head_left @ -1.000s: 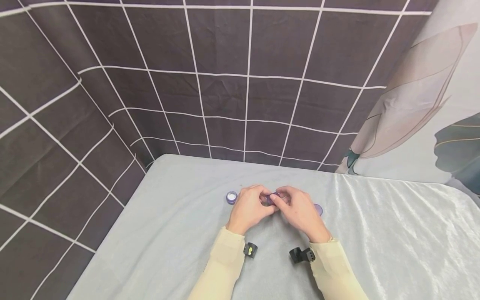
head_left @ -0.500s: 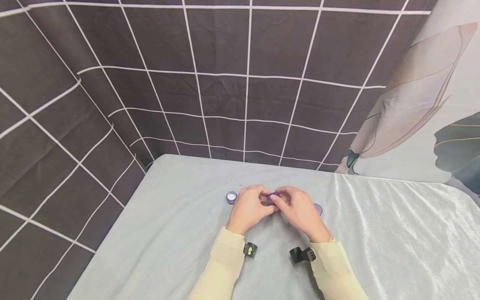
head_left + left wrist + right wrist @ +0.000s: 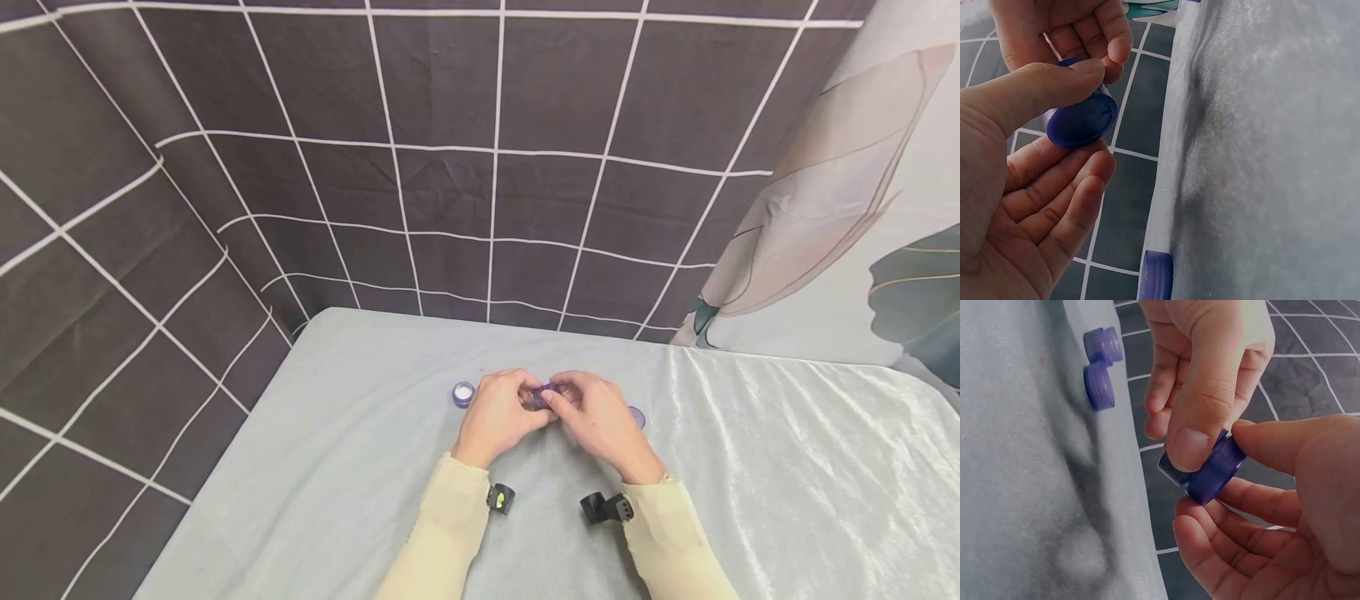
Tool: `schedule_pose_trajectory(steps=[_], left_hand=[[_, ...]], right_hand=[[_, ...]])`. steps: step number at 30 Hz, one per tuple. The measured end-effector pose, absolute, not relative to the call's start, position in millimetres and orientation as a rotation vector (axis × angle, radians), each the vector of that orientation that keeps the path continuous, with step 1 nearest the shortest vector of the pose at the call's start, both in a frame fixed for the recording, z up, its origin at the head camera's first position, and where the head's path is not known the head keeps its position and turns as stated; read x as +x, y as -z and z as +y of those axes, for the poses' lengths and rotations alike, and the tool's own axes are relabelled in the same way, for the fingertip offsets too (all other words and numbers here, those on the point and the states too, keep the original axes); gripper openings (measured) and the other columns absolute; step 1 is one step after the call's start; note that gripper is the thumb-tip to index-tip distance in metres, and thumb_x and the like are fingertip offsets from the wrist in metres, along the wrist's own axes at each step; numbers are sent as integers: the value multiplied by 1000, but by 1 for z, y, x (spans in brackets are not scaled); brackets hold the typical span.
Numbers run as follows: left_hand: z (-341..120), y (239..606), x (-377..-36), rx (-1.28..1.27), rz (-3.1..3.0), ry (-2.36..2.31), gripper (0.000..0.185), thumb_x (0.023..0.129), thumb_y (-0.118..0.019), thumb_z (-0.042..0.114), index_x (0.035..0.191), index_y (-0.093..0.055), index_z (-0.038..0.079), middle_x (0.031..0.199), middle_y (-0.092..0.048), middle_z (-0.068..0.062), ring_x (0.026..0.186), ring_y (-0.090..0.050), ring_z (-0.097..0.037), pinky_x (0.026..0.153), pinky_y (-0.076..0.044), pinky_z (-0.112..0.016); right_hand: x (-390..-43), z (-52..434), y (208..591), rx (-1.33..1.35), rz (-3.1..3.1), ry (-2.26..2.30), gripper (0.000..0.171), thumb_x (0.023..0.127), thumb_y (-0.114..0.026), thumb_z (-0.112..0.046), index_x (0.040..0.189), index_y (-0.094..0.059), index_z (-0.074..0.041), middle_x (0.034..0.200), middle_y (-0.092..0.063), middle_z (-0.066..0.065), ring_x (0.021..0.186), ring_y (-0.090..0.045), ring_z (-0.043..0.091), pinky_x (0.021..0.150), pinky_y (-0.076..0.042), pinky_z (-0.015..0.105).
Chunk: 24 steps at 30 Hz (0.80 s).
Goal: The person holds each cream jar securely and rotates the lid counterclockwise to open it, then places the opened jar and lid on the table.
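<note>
Both my hands meet over the middle of the grey cloth, around a small purple jar. My left hand pinches the jar between thumb and fingers. My right hand grips the jar's other end with its thumb and fingertips. In the right wrist view the left thumb presses on the near end of the jar. Most of the jar is hidden by fingers in the head view.
A small open purple jar with a white inside stands left of the hands, and two purple pieces show there. A purple lid lies on the cloth to the right. A dark gridded curtain hangs behind.
</note>
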<state>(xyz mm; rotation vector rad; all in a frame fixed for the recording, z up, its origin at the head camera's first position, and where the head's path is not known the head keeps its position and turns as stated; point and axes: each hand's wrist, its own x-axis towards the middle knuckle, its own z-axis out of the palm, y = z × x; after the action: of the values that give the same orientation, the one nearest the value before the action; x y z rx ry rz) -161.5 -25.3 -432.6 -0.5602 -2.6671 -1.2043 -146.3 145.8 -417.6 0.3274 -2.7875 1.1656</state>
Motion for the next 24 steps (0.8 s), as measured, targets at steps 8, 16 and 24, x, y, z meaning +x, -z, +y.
schedule_pose_trajectory(steps=[8,16,24], left_hand=[[-25,432,-162,-562,-2659,1217,28,74,-88,28,93,-75,13,85,-70,5,76,-63,-6,69,-50,-20],[-25,431,-162,-545,-2681,1214,28,74,-88,28,94,-76,13,83,-69,7,74,-61,-5,68,-48,-19],[-25,432,-162,-550,-2677,1209,28,73,-89,28,93,-76,13,80,-67,7,72,-59,-4,65,-47,-20]], right_hand=[[-147,146,416,342,-2781,-1142,30,94,-71,-23,113,-70,0,87,-71,2,78,-66,12,74,-53,37],[-147,146,416,367,-2777,-1155,30,93,-72,-20,115,-69,1,89,-70,4,80,-66,14,75,-54,38],[-147,146,417,390,-2770,-1144,31,93,-72,-18,115,-68,1,91,-70,5,81,-67,16,76,-54,40]])
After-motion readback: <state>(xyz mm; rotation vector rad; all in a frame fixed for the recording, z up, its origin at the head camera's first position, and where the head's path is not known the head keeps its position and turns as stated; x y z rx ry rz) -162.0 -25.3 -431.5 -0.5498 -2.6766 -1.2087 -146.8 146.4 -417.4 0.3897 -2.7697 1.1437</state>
